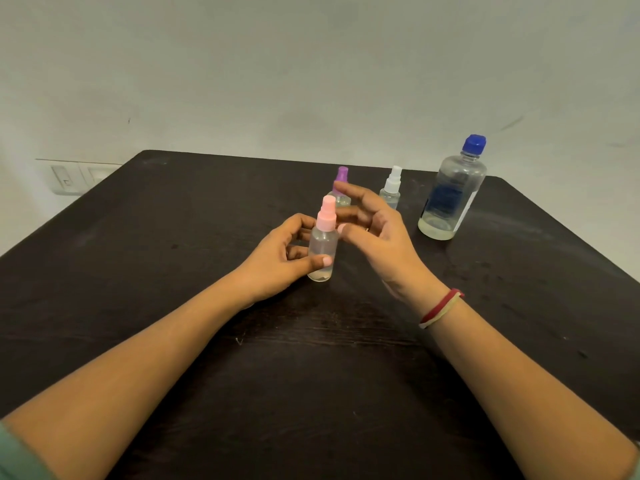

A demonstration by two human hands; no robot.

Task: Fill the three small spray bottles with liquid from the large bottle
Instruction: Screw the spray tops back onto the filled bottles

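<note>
The pink-capped spray bottle [323, 247] stands upright near the centre of the dark table [173, 271], base on the surface, with its pink spray head fitted. A shallow layer of liquid is visible at the bottom; the rest of the clear body looks empty. The left hand [280, 258] grips this bottle from its 9 o'clock side: the thumb lies across the front of the body and the fingers curl round the back. The right hand [377, 237] is at the bottle's 3 o'clock side, level with the spray head, fingers loosely spread and partly bent, holding nothing. Its thumb tip is just beside the pink collar; contact cannot be confirmed. A red and pale wristband [440, 308] sits on the right wrist. The purple-capped spray bottle [342, 176] stands at 12 o'clock from the pink one, its body partly hidden behind the right fingers. The white-capped spray bottle [392, 188] stands at 1 o'clock, apart from the purple one. The large bottle [453, 199] stands upright at 2 o'clock, well apart, closed with a blue cap [474, 144], with liquid only near its base. A wall switch plate [69, 180] is beyond the table edge at 10 o'clock. A green sleeve [14, 459] shows at 7 o'clock.
</note>
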